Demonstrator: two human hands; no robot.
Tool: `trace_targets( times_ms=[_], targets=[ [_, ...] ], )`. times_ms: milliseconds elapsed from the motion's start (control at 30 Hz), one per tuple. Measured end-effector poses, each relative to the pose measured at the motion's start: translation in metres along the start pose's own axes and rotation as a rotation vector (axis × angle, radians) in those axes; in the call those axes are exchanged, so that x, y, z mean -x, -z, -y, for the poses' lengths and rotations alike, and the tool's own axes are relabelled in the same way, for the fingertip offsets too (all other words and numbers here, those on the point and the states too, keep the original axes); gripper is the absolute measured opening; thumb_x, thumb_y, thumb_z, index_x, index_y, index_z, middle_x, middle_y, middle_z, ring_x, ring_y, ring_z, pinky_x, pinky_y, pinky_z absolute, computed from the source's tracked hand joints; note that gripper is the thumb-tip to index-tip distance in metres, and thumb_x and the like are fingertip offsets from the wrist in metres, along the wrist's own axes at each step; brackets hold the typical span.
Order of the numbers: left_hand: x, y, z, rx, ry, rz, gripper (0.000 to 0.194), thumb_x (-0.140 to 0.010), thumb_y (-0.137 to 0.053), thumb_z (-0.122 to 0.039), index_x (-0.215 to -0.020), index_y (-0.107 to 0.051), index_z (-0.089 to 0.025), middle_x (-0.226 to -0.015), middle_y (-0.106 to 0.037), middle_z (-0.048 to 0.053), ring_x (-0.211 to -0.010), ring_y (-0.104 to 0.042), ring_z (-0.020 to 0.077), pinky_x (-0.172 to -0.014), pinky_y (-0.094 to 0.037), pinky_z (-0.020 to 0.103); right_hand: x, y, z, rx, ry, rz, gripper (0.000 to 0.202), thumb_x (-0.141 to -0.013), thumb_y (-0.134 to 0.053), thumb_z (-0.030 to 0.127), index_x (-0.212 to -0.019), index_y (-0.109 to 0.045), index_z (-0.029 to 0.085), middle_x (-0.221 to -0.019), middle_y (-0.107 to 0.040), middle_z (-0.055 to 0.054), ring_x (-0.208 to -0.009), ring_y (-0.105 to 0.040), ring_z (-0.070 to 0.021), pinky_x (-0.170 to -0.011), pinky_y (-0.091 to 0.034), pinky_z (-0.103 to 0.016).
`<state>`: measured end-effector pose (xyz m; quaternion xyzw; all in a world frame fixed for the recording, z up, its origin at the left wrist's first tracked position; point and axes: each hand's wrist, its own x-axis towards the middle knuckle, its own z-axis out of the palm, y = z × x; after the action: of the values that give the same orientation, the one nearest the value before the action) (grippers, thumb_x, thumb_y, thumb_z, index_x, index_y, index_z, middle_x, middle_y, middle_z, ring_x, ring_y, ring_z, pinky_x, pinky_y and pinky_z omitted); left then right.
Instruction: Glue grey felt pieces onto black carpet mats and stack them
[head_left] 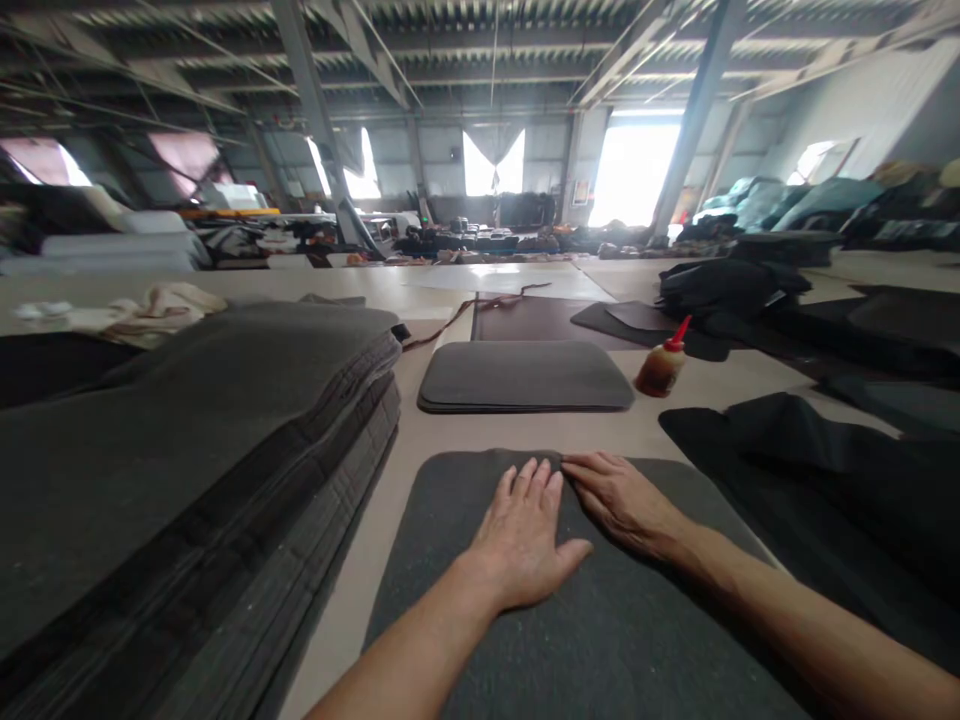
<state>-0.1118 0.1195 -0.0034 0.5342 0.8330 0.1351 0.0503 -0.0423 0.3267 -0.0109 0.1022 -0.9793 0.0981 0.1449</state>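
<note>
A large dark grey sheet [585, 640] with rounded far corners lies in front of me, looking like felt or fabric. Flat on it, near the far edge, rests my left hand [525, 540], fingers stretched and thumb out to the side. My right hand [619, 500] touches the same far edge just right of the left fingertips. Its fingers are extended close together, pointing left, and its thumb is not clearly visible. Beyond the sheet is a small stack of grey rounded panels [525, 375]. A bottle [660, 370] of brown liquid with a red nozzle stands to their right.
A tall pile of dark sheets [187, 400] fills the left side. Black fabric [817, 470] lies at the right. A brown strip [465, 310] and a dark brown sheet [532, 320] are farther back on the pale tabletop [450, 432]. Cream cloth [165, 305] sits at the back left.
</note>
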Motion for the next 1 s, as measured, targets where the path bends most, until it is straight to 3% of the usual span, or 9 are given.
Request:
trace_targets(
  times_ms=[133,200,333,433,533,600,767,1000],
  targets=[
    [0.000,-0.001,0.001,-0.017,-0.003,-0.021,0.084,-0.096,-0.032,-0.070,-0.154,-0.033,-0.009,-0.165,-0.019,0.018,-0.155,-0.012,0.0306,-0.127,-0.014,0.056,0.000,0.001,-0.005,0.079,-0.134,-0.014,0.042,-0.104,-0.036,0.030,-0.127,-0.066,0.011,-0.132,-0.063,-0.016,-0.122,-0.057,-0.0294,-0.109,-0.045,-0.046],
    [0.000,-0.002,0.001,-0.014,-0.004,-0.020,0.084,-0.096,-0.033,-0.071,-0.154,-0.034,-0.010,-0.165,-0.020,0.018,-0.155,-0.012,0.0306,-0.127,-0.014,0.056,0.001,0.003,-0.003,0.070,-0.125,-0.007,0.045,-0.106,-0.033,0.032,-0.131,-0.064,0.010,-0.135,-0.062,-0.016,-0.128,-0.055,-0.0286,-0.112,-0.043,-0.045],
    [0.000,-0.002,0.002,-0.011,-0.004,-0.018,0.084,-0.096,-0.034,-0.069,-0.155,-0.031,-0.010,-0.165,-0.019,0.017,-0.155,-0.011,0.0299,-0.127,-0.013,0.055,0.010,-0.005,0.005,0.098,-0.097,0.062,0.051,-0.106,-0.034,0.038,-0.147,-0.050,0.011,-0.153,-0.046,-0.016,-0.144,-0.039,-0.0296,-0.118,-0.034,-0.052],
    [0.000,-0.002,0.001,-0.009,0.003,-0.017,0.084,-0.096,-0.033,-0.069,-0.155,-0.031,-0.009,-0.165,-0.018,0.017,-0.155,-0.011,0.0297,-0.127,-0.013,0.055,0.013,-0.009,0.000,0.157,-0.235,0.071,0.055,-0.105,-0.037,0.041,-0.149,-0.047,0.010,-0.156,-0.040,-0.020,-0.145,-0.037,-0.0344,-0.116,-0.035,-0.058],
    [0.000,0.000,0.001,-0.011,0.001,-0.017,0.083,-0.096,-0.033,-0.070,-0.154,-0.033,-0.010,-0.165,-0.019,0.018,-0.155,-0.012,0.0304,-0.127,-0.013,0.056,0.006,-0.006,-0.012,0.192,-0.261,0.009,0.050,-0.105,-0.036,0.038,-0.136,-0.057,0.005,-0.144,-0.052,-0.025,-0.137,-0.046,-0.0363,-0.114,-0.037,-0.056],
    [0.000,0.001,0.000,-0.014,-0.005,-0.015,0.082,-0.096,-0.035,-0.070,-0.153,-0.036,-0.012,-0.165,-0.020,0.018,-0.155,-0.013,0.0310,-0.127,-0.014,0.056,-0.002,-0.003,-0.018,0.168,-0.200,-0.035,0.044,-0.105,-0.035,0.034,-0.128,-0.062,0.007,-0.136,-0.059,-0.021,-0.132,-0.050,-0.0334,-0.115,-0.037,-0.051],
    [0.003,0.004,-0.001,-0.017,0.010,-0.019,0.076,-0.096,-0.043,-0.066,-0.152,-0.039,-0.015,-0.165,-0.021,0.016,-0.154,-0.015,0.0321,-0.127,-0.016,0.054,-0.017,-0.009,-0.017,0.100,-0.182,-0.074,0.036,-0.106,-0.034,0.025,-0.126,-0.062,0.013,-0.137,-0.059,-0.014,-0.132,-0.050,-0.0274,-0.115,-0.037,-0.044],
    [0.006,0.009,-0.005,-0.061,-0.012,-0.129,0.061,-0.095,-0.057,-0.053,-0.142,-0.050,-0.014,-0.149,-0.049,0.012,-0.140,-0.040,0.0304,-0.124,-0.029,0.052,-0.018,-0.022,-0.020,0.081,-0.277,-0.136,0.034,-0.101,-0.035,0.011,-0.121,-0.063,0.009,-0.133,-0.059,-0.017,-0.126,-0.051,-0.0264,-0.111,-0.038,-0.039]
  ],
)
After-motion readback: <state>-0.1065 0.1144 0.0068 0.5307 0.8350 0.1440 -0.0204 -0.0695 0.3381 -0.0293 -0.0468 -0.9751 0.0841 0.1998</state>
